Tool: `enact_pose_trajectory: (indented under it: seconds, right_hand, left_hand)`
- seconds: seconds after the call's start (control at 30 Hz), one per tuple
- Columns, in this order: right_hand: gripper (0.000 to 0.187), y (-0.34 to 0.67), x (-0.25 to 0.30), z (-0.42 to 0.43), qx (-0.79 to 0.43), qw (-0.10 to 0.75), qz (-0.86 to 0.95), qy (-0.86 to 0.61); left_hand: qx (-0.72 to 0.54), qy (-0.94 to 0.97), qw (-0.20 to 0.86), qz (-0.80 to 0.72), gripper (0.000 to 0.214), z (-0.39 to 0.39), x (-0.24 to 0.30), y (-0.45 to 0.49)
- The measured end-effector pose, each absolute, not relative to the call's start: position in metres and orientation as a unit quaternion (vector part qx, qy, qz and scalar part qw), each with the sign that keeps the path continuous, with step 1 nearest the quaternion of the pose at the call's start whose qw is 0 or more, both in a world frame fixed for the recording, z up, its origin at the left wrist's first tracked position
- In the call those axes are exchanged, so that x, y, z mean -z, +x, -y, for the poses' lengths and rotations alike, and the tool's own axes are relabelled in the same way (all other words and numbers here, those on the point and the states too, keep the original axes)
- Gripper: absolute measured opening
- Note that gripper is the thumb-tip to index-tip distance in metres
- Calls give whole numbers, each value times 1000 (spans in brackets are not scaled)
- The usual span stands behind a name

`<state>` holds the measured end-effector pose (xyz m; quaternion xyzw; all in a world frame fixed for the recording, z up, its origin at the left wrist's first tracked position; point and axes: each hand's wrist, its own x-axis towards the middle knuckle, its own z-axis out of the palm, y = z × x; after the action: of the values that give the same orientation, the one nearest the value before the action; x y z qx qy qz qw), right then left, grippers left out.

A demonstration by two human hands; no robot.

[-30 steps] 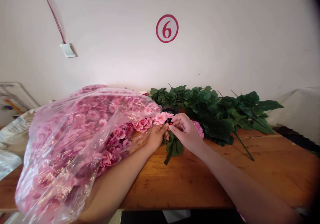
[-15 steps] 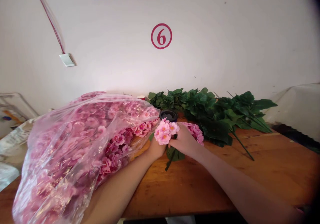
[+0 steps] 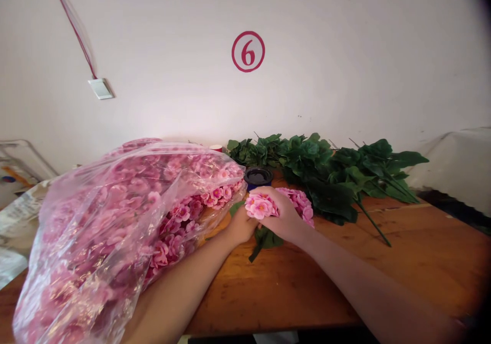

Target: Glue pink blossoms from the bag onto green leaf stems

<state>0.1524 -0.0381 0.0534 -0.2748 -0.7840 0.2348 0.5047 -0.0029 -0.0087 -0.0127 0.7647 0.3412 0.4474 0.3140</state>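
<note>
My right hand is closed around a cluster of pink artificial flowers, with the blossoms facing me. Close against it, my left hand is closed just below the blossoms; its fingers are mostly hidden, and it seems to grip the stem of a green leaf spray. Leaves of that spray stick out under the hands toward me. More pink blossoms show behind my right wrist. Just beyond my hands stands a round dark tub with a black rim and a blue side.
A large clear plastic bag full of pink flowers covers the left side of the wooden table. Green leaf stems lie piled along the back right. A red-and-white cup stands near the wall.
My right hand has shifted over the flower cluster and now covers more of it. The blossoms have moved slightly right and down, away from the tub. The view has tilted down slightly.
</note>
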Motion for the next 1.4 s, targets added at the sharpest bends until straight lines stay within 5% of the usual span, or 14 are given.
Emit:
enact_pose_trajectory:
  seconds: [0.1, 0.37, 0.77, 1.17, 1.4]
  right_hand:
    - [30, 154, -51, 33, -192, 485, 816, -249]
    - [17, 148, -50, 31, -161, 503, 807, -264]
    - [6, 142, -42, 31, -38, 356, 874, -328]
    - [15, 139, -39, 31, 21, 338, 873, -351]
    - [31, 150, -47, 31, -117, 374, 843, -368]
  left_hand:
    - [-441, 767, 318, -341, 17, 10, 10, -2]
    - [-415, 780, 341, -322, 16, 16, -4, 0]
    - [-423, 778, 305, -351, 24, 22, -13, 1]
    - [-429, 783, 301, -336, 22, 23, -14, -1]
    - [-430, 764, 310, -368, 16, 23, -18, -2]
